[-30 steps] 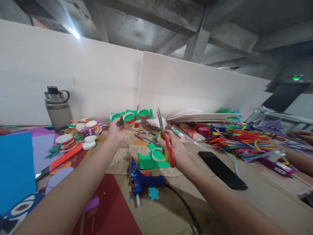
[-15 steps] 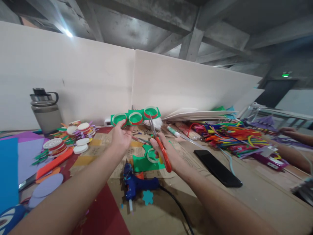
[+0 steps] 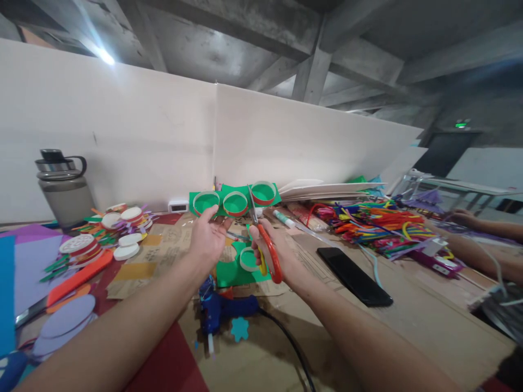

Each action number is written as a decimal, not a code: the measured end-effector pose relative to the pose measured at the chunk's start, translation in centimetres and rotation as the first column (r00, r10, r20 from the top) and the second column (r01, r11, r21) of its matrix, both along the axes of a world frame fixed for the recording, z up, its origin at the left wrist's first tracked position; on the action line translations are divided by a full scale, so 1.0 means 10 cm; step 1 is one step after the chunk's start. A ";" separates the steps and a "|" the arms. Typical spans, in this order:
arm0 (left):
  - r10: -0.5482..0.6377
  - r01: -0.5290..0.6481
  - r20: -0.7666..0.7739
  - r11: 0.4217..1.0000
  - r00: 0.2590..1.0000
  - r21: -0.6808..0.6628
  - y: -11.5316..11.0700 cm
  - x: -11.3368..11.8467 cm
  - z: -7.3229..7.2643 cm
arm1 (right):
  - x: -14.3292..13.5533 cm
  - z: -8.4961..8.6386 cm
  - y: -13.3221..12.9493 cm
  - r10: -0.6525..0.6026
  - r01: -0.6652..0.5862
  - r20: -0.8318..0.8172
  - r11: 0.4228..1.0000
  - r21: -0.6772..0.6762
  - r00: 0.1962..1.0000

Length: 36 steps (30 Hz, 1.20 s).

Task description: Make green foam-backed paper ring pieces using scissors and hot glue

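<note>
Pale partition is standing behind the table; at far left, the bottle is resting near it, and white discs are lying nearer me.

Left hand: I am pinching the green card at its lower edge, thumb in front by the left ring, fingers curling behind and below. Grip is closing only to card thickness. The card is hanging raised above the table, ahead of me, bearing three red-and-white rings in a row. Judged handling: light, bendy, hardly slippery; the thin ring walls are probably crushing easily, so the bare edge is offering the better hold.

Glue gun is lying below, between my forearms, beside a blue cutout.

Right hand: my fingers are wrapping the orange-and-yellow handles of the scissors, blades pointing up to the card between the middle and right rings. Blade opening: cannot tell. Scissors are likely feeling stiff and heavier than the card, the handles giving the sound hold.

Further right, the phone is lying flat, pipe cleaners are heaping beyond, and a co-worker's hand is resting past them.
</note>
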<state>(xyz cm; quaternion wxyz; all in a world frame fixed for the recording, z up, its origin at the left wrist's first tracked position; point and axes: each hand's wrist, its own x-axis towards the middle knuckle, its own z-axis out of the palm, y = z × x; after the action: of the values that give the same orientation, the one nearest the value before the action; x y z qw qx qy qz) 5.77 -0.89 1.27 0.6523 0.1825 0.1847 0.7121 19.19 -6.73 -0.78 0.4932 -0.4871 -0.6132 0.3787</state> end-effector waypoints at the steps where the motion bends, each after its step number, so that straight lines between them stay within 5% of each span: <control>1: -0.004 0.004 -0.003 1.000 1.000 -0.004 0.00 0.00 0.00 | 0.00 0.01 -0.01 -0.009 0.009 -0.007 1.000 -0.006 1.000; 11: 0.004 -0.003 0.041 1.000 0.999 -0.017 -0.05 -0.01 0.00 | 0.02 -0.03 -0.01 0.003 -0.008 -0.051 0.996 -0.094 0.999; 18: 0.168 -0.177 -0.073 0.974 0.983 -0.142 -0.08 -0.05 0.01 | -0.09 0.08 0.04 0.114 -0.129 -0.097 0.976 -0.173 0.989; 25: 0.186 -0.229 -0.195 0.945 0.963 -0.233 -0.02 -0.26 0.05 | -0.19 0.19 0.13 0.221 -0.244 -0.121 0.938 -0.248 0.968; 36: 0.154 -0.273 -0.329 0.894 0.932 -0.355 -0.10 -0.55 -0.14 | -0.42 -0.01 0.22 0.232 -0.266 -0.132 0.865 -0.425 0.964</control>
<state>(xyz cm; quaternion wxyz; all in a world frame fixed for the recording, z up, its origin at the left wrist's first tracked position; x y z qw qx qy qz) 0.30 -1.88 -0.12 0.5580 0.1287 0.4379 0.6930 15.00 -4.52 -0.89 0.3405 -0.4877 -0.5503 0.5860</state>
